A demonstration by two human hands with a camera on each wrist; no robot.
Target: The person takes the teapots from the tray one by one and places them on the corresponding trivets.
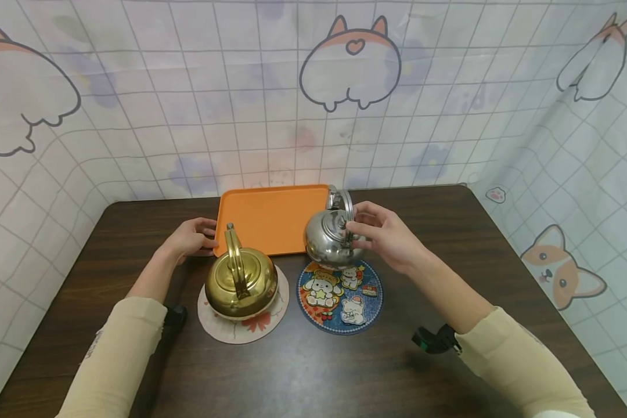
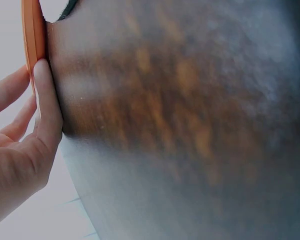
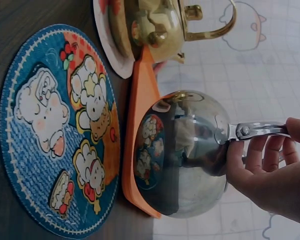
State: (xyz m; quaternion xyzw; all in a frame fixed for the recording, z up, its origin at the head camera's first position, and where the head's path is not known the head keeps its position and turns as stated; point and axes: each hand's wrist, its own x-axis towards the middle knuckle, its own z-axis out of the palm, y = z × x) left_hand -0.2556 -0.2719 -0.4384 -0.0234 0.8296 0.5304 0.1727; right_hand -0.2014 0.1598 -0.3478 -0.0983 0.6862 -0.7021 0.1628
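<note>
My left hand (image 1: 192, 237) pinches the left rim of an orange tray (image 1: 266, 217) at the back of the table. Close by, in the left wrist view, the fingers of the left hand (image 2: 20, 155) lie on either side of the tray's edge (image 2: 34, 30). My right hand (image 1: 384, 235) grips the raised handle of a silver kettle (image 1: 330, 241), which overlaps the tray's front right part. Fingers of the right hand (image 3: 270, 165) curl around that handle in the right wrist view, and the kettle's body (image 3: 195, 150) shows reflections of the blue mat.
A gold kettle (image 1: 248, 284) with its handle up stands on a pale round mat (image 1: 216, 328) at the front left. Beside it lies a round blue mat (image 1: 345, 319) with cartoon animals, in front of the silver kettle. A patterned cloth wall (image 1: 251, 104) rises behind the dark table (image 1: 319, 377).
</note>
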